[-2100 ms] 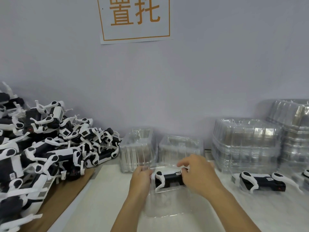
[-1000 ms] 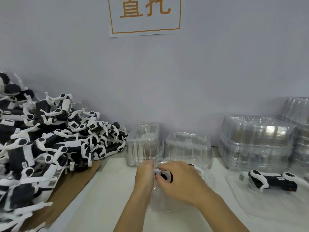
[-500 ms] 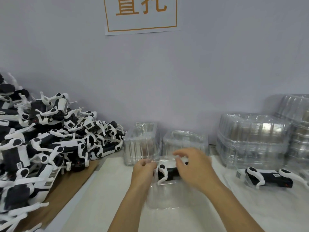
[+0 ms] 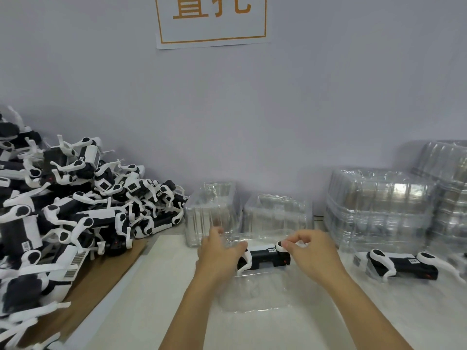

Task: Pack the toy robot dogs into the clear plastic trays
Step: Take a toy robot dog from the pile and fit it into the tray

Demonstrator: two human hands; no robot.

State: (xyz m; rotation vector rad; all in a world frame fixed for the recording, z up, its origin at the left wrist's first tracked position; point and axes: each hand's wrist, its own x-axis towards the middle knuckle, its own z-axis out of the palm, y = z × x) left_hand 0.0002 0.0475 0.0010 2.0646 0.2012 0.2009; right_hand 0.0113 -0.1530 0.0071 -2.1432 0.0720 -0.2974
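A black-and-white toy robot dog (image 4: 265,257) lies in the far half of an open clear plastic tray (image 4: 255,291) in front of me. My left hand (image 4: 219,251) holds the tray's left side, thumb by the dog's white leg. My right hand (image 4: 310,251) pinches the dog's white leg joint at its right end. A second dog (image 4: 401,266) lies in another clear tray (image 4: 358,261) at the right.
A big heap of loose robot dogs (image 4: 63,210) covers brown cardboard (image 4: 96,286) at the left. Two small stacks of clear trays (image 4: 212,213) stand against the wall behind my hands. Taller tray stacks (image 4: 379,200) stand at the back right.
My right hand has slid from the dog's middle to its right end and now pinches the white leg joint. The dog's black body is uncovered. The left hand stays at the tray's left side.
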